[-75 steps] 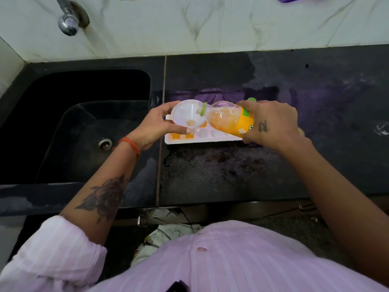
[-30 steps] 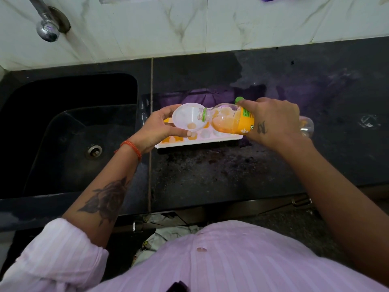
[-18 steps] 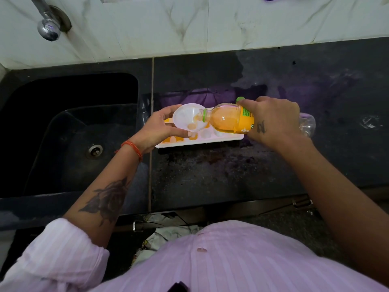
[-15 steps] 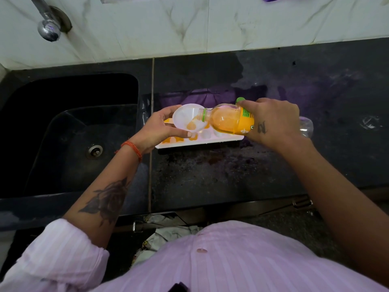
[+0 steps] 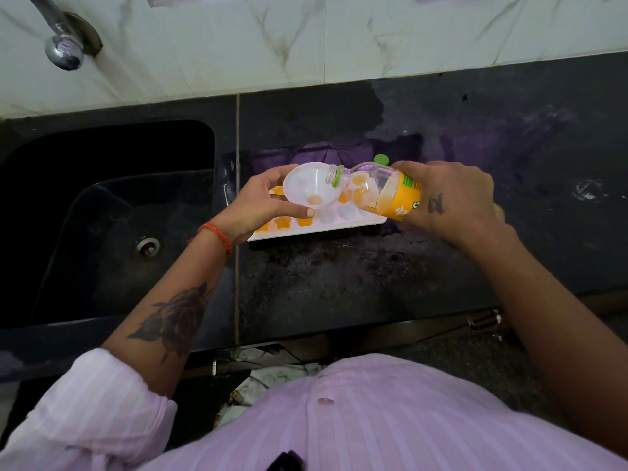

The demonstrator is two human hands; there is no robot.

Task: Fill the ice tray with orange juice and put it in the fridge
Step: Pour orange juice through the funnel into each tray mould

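Note:
A white ice tray [image 5: 343, 226] lies on the black counter [image 5: 356, 287], and several of its left cells hold orange juice. My left hand [image 5: 261, 202] holds a white funnel [image 5: 311, 188] over the tray, thumb along its near rim. My right hand [image 5: 448, 195] grips an orange juice bottle [image 5: 384, 190] with a yellow label, tipped so its mouth rests on the funnel's rim. Juice sits back in the bottle's body, and the neck looks nearly clear. A green cap [image 5: 381, 160] shows just behind the bottle.
A dark sink [image 5: 112, 212] with a drain [image 5: 146, 248] lies left of the tray, with a chrome tap [image 5: 63, 49] above it on the white marble wall [image 5: 306, 39]. A drawer handle [image 5: 482, 321] sits below the counter edge.
The bottle has tipped back a little: juice that filled its neck half a second ago has run back toward its base. The left hand and the funnel stay over the same part of the tray.

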